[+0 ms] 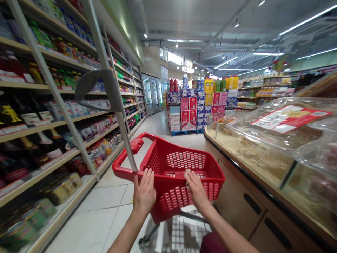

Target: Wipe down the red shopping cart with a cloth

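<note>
Plainly, the red basket [171,181] is set straight ahead of both hands, on a wheeled frame whose wheel [144,242] is seen below, and its long axis is laid from left to right across the front of the body. Its handle end is turned to the left, and its plain end to the right, near the wooden counter [231,182]. By the left hand [144,195] the near wall is touched close to the handle end, just beside the foot of the grey pole [128,144]; the fingers are stretched flat over the rim and are not wrapped round anything. By the right hand [196,188] the same rim is reached farther along, toward the plain end, with the fingertips curled over the edge and a small pale wad [187,171] seen beneath them; whether it is pinched or only pressed there cannot be told, as the thumb is hidden. The pole is tilted up and leftward, so it is left nearer to the left hand, with its grey loop grip [113,91] held by neither. The basket's floor and far wall are left beyond the fingertips of both hands.
</note>
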Available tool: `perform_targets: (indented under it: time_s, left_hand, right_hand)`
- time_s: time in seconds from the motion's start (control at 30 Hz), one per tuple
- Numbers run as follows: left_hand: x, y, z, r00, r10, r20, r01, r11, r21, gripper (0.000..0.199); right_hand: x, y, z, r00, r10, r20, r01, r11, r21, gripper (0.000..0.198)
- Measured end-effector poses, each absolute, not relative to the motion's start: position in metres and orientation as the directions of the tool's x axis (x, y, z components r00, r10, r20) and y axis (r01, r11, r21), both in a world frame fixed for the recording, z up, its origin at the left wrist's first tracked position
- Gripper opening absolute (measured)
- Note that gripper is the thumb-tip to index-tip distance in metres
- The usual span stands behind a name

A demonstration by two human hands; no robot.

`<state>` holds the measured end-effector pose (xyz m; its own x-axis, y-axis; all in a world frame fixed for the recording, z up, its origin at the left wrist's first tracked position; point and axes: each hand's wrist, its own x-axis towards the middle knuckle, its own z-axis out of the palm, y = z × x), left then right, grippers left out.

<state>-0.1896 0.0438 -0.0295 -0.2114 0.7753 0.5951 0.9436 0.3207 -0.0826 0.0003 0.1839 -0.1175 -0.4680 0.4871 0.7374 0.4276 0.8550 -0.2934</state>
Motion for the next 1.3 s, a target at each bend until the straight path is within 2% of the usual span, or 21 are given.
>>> perform_targets:
  time_s: [0.1, 0.17, 0.23, 0.3, 0.37, 0.5, 0.57, 0.63, 0.7, 0.8, 0.93, 1.0, 1.17, 1.2, 1.3]
  left_hand:
    - [-0.191, 0.046, -0.033, -0.201, 0.749, 0.632, 0.946, 0.317, -0.075, 0.053]
    - [-0.191, 0.049, -0.036, -0.196, 0.728, 0.657, 0.949, 0.309, -0.059, 0.055]
    - [-0.19, 0.051, -0.037, -0.189, 0.724, 0.664, 0.954, 0.295, -0.05, 0.056]
    - [-0.19, 0.051, -0.036, -0.184, 0.734, 0.653, 0.958, 0.282, -0.046, 0.055]
    - [-0.19, 0.05, -0.034, -0.184, 0.747, 0.638, 0.961, 0.273, -0.043, 0.053]
    - [-0.19, 0.05, -0.033, -0.186, 0.752, 0.632, 0.96, 0.276, -0.045, 0.05]
    - [-0.192, 0.051, -0.035, -0.17, 0.746, 0.644, 0.96, 0.272, -0.061, 0.051]
    - [-0.194, 0.052, -0.038, -0.145, 0.742, 0.655, 0.963, 0.258, -0.08, 0.053]
    - [-0.197, 0.053, -0.041, -0.119, 0.743, 0.658, 0.964, 0.244, -0.101, 0.054]
    - [-0.202, 0.054, -0.044, -0.093, 0.751, 0.653, 0.963, 0.235, -0.134, 0.053]
    - [-0.204, 0.055, -0.044, -0.083, 0.76, 0.645, 0.96, 0.235, -0.153, 0.052]
    - [-0.203, 0.054, -0.043, -0.089, 0.757, 0.647, 0.959, 0.24, -0.149, 0.052]
    - [-0.2, 0.05, -0.042, -0.11, 0.756, 0.646, 0.964, 0.239, -0.115, 0.053]
    - [-0.199, 0.049, -0.042, -0.122, 0.756, 0.644, 0.965, 0.243, -0.101, 0.053]
    - [-0.196, 0.046, -0.04, -0.155, 0.761, 0.631, 0.964, 0.257, -0.073, 0.053]
  right_hand:
    - [0.055, 0.216, -0.131, -0.238, 0.666, 0.707, 0.641, 0.655, -0.401, 0.058]
    - [0.064, 0.221, -0.136, -0.133, 0.699, 0.703, 0.674, 0.584, -0.453, 0.056]
    - [0.051, 0.213, -0.135, -0.226, 0.656, 0.72, 0.617, 0.669, -0.415, 0.055]
    - [0.036, 0.201, -0.131, -0.414, 0.54, 0.733, 0.495, 0.809, -0.316, 0.054]
    - [0.036, 0.197, -0.126, -0.487, 0.456, 0.745, 0.423, 0.869, -0.255, 0.052]
    - [0.084, 0.217, -0.133, -0.25, 0.552, 0.795, 0.572, 0.747, -0.339, 0.053]
    - [0.108, 0.227, -0.153, -0.19, 0.596, 0.78, 0.614, 0.692, -0.38, 0.054]
    - [0.121, 0.226, -0.182, -0.215, 0.651, 0.728, 0.621, 0.666, -0.413, 0.055]
    - [0.126, 0.216, -0.208, -0.309, 0.71, 0.633, 0.61, 0.659, -0.44, 0.056]
    - [0.128, 0.198, -0.217, -0.408, 0.74, 0.535, 0.589, 0.661, -0.464, 0.057]
    - [0.122, 0.201, -0.176, -0.243, 0.694, 0.678, 0.575, 0.666, -0.475, 0.058]
    - [0.119, 0.206, -0.166, -0.229, 0.664, 0.712, 0.558, 0.689, -0.463, 0.057]
    - [0.112, 0.188, -0.193, -0.461, 0.724, 0.514, 0.556, 0.686, -0.469, 0.052]
    - [0.108, 0.183, -0.193, -0.473, 0.704, 0.531, 0.534, 0.708, -0.463, 0.051]
    - [0.086, 0.176, -0.17, -0.401, 0.561, 0.724, 0.421, 0.815, -0.399, 0.05]
